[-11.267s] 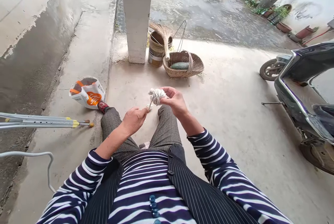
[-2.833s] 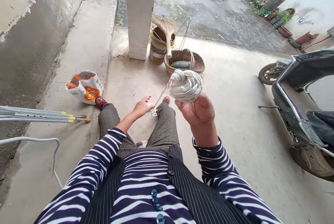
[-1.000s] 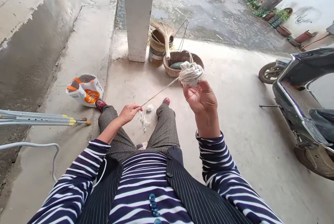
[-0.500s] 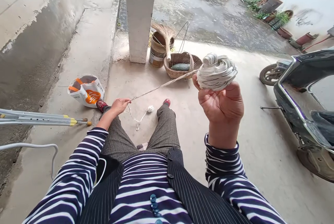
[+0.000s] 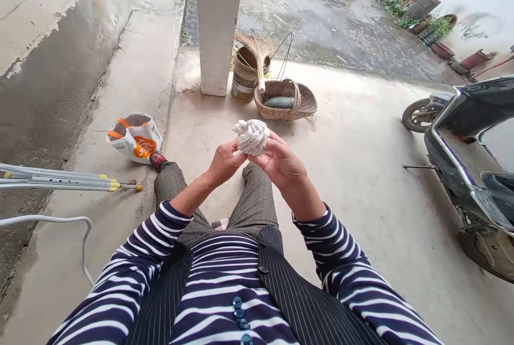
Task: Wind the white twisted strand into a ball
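The white ball [image 5: 254, 139] shifts down and left: our right fingers [image 5: 276, 147] clasp its right side; our left fingers [image 5: 229, 155], grip unclear, meet its lower left

no words or numbers can be made out. on the bag [image 5: 132, 148], white strokes are set in an orange emblem [image 5: 145, 147], with dark print nearby too small to be read. the lettering on the bucket [image 5: 246, 78] label [image 5: 242, 91] is blurred.

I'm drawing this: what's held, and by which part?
The white ball. The right hand holds its right side; the left hand is at its lower left, its exact grip hidden.
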A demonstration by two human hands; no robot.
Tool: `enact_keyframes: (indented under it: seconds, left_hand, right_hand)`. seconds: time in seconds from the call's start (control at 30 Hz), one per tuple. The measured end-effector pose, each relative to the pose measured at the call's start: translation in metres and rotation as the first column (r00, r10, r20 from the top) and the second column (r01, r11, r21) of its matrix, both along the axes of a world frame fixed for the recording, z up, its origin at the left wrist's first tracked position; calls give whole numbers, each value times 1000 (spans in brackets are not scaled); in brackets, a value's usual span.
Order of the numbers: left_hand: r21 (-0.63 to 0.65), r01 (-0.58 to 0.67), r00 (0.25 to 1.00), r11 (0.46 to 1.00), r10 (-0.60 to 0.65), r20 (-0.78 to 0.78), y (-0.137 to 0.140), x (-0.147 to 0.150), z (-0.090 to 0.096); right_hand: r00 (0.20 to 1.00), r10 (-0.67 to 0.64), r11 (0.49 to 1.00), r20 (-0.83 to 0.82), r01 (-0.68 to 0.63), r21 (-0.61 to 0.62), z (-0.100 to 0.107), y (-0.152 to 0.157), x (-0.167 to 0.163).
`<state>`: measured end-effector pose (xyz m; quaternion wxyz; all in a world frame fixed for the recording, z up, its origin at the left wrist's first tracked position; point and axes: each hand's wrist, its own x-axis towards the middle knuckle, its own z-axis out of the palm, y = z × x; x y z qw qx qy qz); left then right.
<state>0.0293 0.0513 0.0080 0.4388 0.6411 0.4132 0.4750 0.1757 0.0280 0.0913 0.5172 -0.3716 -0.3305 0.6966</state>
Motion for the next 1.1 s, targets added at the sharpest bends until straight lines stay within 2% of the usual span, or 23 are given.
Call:
enact_keyframes:
  seconds: [0.1, 0.3, 0.4, 0.47, 0.53, 0.6, 0.7, 0.8, 0.87, 0.93, 1.0, 1.1]
  left_hand:
    - [-25, -25, 1000, 999, 25, -10, -11, 2, 8]
    - [-147, 184, 957, 972, -211, -197, -24, -23, -3]
    - [-108, 177, 873, 978, -207, -443, -32, -33, -10]
    - [-16, 183, 757, 983, -151, -636, -38, -36, -10]
    - [72, 230, 633, 971, -93, -769, -44, -36, -8]
    - [134, 274, 555, 952, -43, -831, -46, -36, -3]
    - [198, 301, 520, 933, 14, -854, -42, -43, 7]
    - [239, 323, 519, 916, 39, -854, -33, -55, 17]
    - [264, 341, 534, 902, 45, -845, -26, -63, 20]
    - [280, 343, 570, 897, 38, -821, -17, -68, 17]
    - [272, 323, 619, 906, 16, -786, -8, -71, 10]
    - [217, 261, 695, 941, -28, -718, 4, -74, -8]
  right_hand:
    - [999, -28, 998, 26, 27, 50, -4, 6, 7]
    - [982, -97, 991, 163, 79, 111, -24, 15, 20]
    - [963, -148, 979, 223, 110, 173, -40, 21, 20]
    - [932, -212, 956, 294, 136, 258, -52, 28, 20]
    - [848, -320, 913, 423, 156, 378, -66, 35, 21]
    - [701, -435, 855, 566, 125, 503, -81, 39, 21]
    - [510, -493, 813, 706, -20, 582, -102, 37, 21]
    - [422, -430, 811, 798, -208, 547, -117, 27, 18]
    - [423, -333, 806, 842, -336, 487, -122, 19, 15]
    - [475, -210, 787, 854, -436, 437, -125, 11, 12]
    - [571, -71, 783, 818, -476, 400, -124, 4, 10]
    - [742, 159, 846, 652, -442, 297, -119, -3, 9]
